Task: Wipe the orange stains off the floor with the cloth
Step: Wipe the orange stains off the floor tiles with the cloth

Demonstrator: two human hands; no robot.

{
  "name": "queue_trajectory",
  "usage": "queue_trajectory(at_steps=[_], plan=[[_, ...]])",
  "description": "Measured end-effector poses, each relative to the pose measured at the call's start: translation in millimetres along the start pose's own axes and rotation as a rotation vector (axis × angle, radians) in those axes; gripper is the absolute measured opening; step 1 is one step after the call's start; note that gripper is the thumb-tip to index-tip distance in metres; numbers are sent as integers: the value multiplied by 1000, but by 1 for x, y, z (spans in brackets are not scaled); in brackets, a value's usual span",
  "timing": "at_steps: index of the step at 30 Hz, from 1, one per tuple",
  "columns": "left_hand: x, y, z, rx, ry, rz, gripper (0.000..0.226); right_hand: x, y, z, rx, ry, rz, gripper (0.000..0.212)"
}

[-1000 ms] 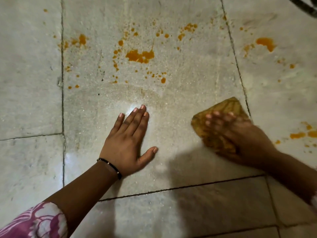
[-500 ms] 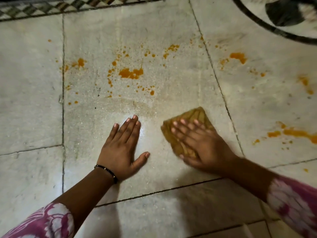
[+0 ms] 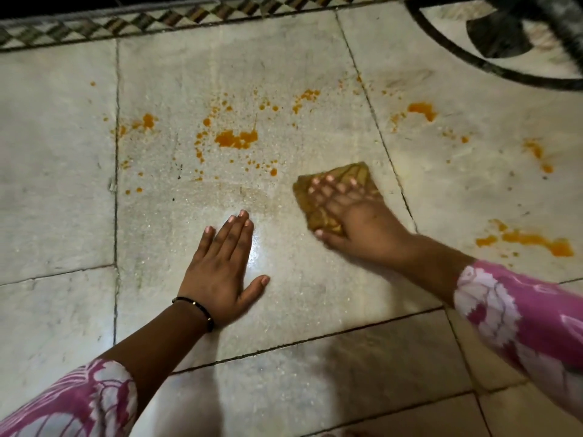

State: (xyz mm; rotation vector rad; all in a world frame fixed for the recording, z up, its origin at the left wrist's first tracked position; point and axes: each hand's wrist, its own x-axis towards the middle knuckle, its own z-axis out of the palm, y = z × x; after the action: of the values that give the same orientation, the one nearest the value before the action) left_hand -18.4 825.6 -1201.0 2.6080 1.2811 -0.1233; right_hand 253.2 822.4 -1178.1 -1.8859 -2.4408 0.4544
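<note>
Down on the floor, the right hand pressed flat, fingers straight, on the folded cloth. The cloth's long side ran from near-left to far-right, just right of the biggest orange stains. The left hand lay open and flat on the tile, beside it.

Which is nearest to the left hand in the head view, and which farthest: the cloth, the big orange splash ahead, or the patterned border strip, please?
From the left hand:
1. Cloth, to its right, under the right hand.
2. Big orange splash, straight ahead.
3. Patterned border strip, along the far edge.
</note>
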Motion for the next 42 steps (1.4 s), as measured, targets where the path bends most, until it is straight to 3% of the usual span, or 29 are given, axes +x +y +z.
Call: queue_trajectory(at_steps=[4,7,10,14,17,21,24,27,32,37,40,42], plan=[[0,0,2,-7,16,4,83,-75,-32,26,-32,-44,-298,59],[0,-1,1,-25,21,5,82,-116,5,20,-30,-123,-511,54],[1,-1,2,-27,17,18,82,-94,44,-4,-81,-188,-444,67],[3,-9,-3,-37,-45,57,88,-36,22,-16,-109,-179,-266,74],[7,-29,-24,-45,-176,172,94,-8,-8,-21,-253,-267,-386,72],[2,-70,-77,357,-509,314,94,15,-52,-42,-452,-391,-644,68],[-15,-108,-113,523,-713,339,94,24,-81,-49,-498,-627,-594,72],[-38,-147,-127,569,-810,280,92,30,-122,-33,-423,-636,-569,81],[-55,-200,-101,477,-588,86,96,41,-198,5,-250,-554,-593,97],[-61,-254,-69,-77,-10,-185,105,107,-269,42,-96,-322,-494,89],[-60,-254,-54,-319,228,-366,88,158,-268,42,-101,-153,-441,82],[-61,-239,-43,-395,297,-410,84,168,-245,37,-79,-74,-285,79]])
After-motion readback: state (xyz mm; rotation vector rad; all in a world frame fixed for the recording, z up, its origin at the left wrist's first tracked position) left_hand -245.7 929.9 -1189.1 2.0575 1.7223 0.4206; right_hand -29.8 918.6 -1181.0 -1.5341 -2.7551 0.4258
